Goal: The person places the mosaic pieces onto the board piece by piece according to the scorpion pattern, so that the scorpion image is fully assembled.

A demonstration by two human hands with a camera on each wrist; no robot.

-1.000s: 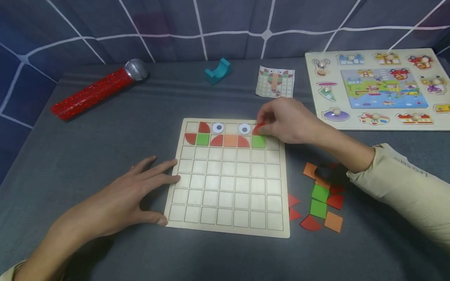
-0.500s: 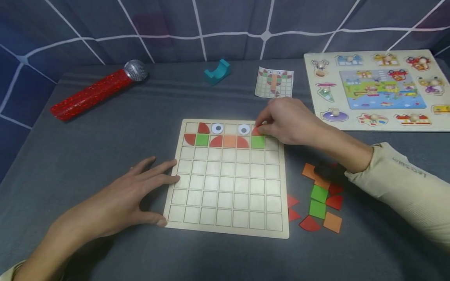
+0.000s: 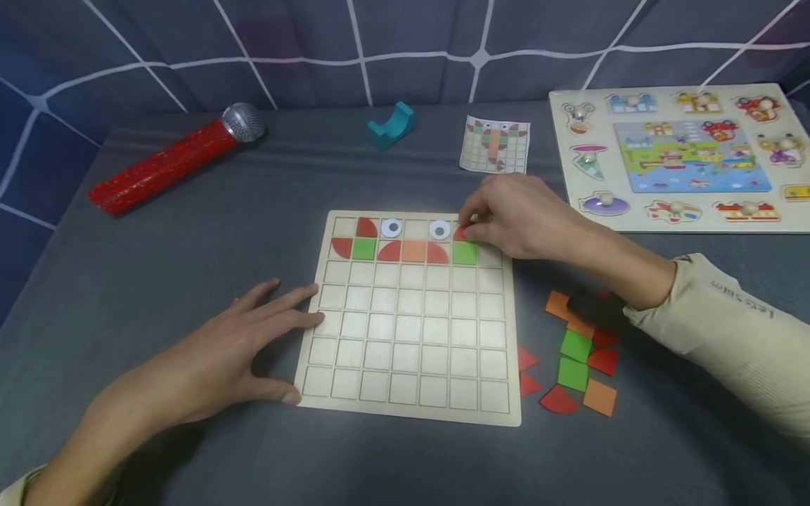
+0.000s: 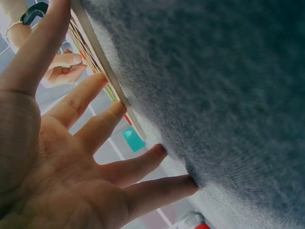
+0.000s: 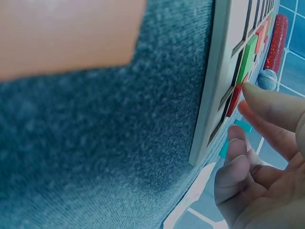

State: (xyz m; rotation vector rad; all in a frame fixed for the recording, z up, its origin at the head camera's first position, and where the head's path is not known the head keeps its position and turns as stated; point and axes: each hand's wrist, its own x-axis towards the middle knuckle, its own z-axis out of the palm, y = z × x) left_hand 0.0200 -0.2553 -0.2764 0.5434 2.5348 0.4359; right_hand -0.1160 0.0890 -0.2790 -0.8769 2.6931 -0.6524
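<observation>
- Left hand, palm to the camera, fingers spread: two fingertips touch the edge of a pale board, two rest on grey fabric.
- Right hand beyond, fingertips at the board, black strap round the wrist.
- Green tile on the board, seen edge-on.
- Teal block behind.
- Microphone, cut off below.
</observation>
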